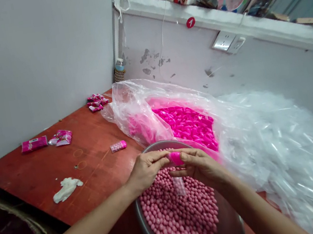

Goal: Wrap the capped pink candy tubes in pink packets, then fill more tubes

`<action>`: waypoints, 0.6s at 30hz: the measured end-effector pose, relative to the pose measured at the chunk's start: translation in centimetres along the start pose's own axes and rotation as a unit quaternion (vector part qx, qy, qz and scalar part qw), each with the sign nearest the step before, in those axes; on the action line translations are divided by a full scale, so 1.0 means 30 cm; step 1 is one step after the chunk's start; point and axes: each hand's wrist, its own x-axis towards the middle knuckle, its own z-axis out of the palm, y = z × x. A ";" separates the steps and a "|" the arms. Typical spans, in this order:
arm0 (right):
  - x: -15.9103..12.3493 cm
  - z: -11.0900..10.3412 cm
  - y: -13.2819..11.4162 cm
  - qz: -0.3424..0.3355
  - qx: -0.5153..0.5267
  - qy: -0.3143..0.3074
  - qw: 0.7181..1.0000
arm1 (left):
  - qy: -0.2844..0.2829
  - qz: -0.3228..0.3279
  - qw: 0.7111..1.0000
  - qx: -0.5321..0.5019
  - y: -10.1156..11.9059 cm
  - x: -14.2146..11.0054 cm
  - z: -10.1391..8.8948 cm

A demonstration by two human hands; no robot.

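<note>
Above a bowl of pink beads, my left hand (146, 171) pinches one end of a small clear tube, mostly hidden by the fingers. A bright pink cap (176, 158) is at the tube's other end, between the thumb and fingers of my right hand (201, 164). Just under my right fingers is another clear tube (179, 186) with beads showing in or through it; I cannot tell whether those fingers touch it. Round pink beads (178, 214) lie heaped in the large grey bowl (234, 222).
Behind the bowl, a plastic bag (128, 93) holds many pink caps (185, 124). Clear tubes (285, 142) pile up at right. A capped bead tube (118, 146), pink packets (34, 144) and a white crumpled piece (67, 188) lie on the red table (98, 163).
</note>
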 end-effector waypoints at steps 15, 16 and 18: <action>0.033 0.015 0.045 -0.004 0.021 0.038 0.999 | 0.020 0.013 0.987 0.160 -0.029 -0.003 0.001; 0.028 0.007 0.042 -0.009 0.015 0.035 0.999 | 0.022 0.004 0.989 0.146 -0.029 0.002 0.004; 0.019 -0.023 0.028 -0.032 -0.002 0.025 0.999 | 0.022 -0.016 0.993 0.115 -0.027 0.012 0.007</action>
